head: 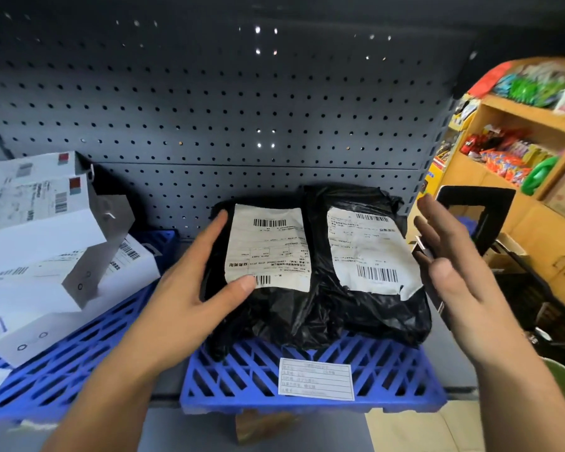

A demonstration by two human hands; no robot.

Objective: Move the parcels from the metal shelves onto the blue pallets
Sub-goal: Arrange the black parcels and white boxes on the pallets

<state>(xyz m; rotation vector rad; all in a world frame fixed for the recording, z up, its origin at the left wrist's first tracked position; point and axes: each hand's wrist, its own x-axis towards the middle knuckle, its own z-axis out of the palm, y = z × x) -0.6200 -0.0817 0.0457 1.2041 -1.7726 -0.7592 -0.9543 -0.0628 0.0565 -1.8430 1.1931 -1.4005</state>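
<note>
Left black parcel (274, 308) & right black parcel (366, 321) lie side by side, labels up, on the near blue pallet (242, 380). L hand (190, 282) rests flat on the left one w/ fingers straight and thumb on its label. R hand (450, 265) is spread open just right of the other parcel, gripping nothing.

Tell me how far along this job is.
Done: the left parcel and right parcel sit on the blue pallet, white boxes on the neighbouring pallet. In hand: the left hand touches the left parcel; the right hand hovers open beside the other. Left: unclear, no shelved parcels in view.
</note>
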